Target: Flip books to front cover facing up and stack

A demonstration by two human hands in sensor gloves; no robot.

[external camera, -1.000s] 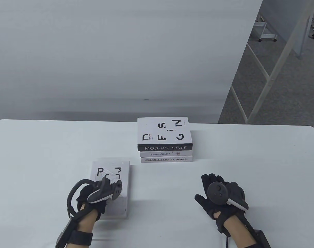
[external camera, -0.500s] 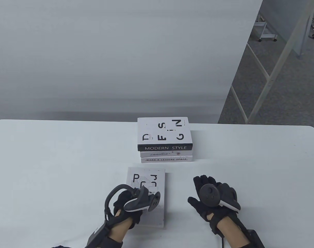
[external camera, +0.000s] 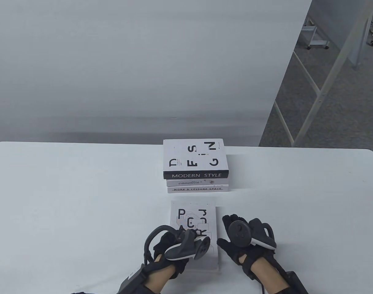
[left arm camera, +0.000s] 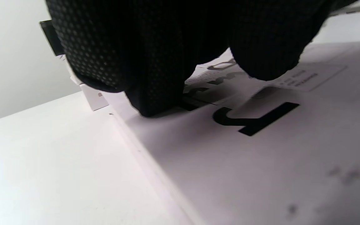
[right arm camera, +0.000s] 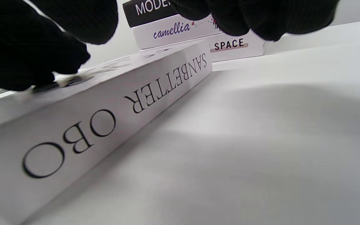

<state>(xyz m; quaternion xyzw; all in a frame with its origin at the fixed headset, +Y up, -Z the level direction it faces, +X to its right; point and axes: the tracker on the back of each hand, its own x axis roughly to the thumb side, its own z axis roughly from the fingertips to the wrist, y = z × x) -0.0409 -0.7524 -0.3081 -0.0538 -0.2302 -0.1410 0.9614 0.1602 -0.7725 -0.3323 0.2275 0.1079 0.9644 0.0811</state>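
Down near the front edge of the desk [external camera: 82, 183], roughly midway along it, a white book [external camera: 195, 228] lies flat with its lettered cover up (big black letters P, O, R, J show in the table view). The left hand [external camera: 174, 248] rests on the near left part of that cover; in the left wrist view its fingertips [left arm camera: 155, 93] press down on the cover close to the book's left edge, curled but not wrapped around anything. The right hand [external camera: 246, 242] sits just beside the book's right edge, fingers spread and loosely bent; in the right wrist view the thumb [right arm camera: 27, 62] touches the top of the cover at the spine side, where "SANBETTER" is printed, while the other fingers [right arm camera: 255, 15] hang free above the desk. Farther back, toward the middle of the desk, stands a stack of three books [external camera: 196, 167], spines facing the front edge: "MODERN STYLE" on top, "camellia" beneath, "WORK & LEISURE SPACE" at the bottom.
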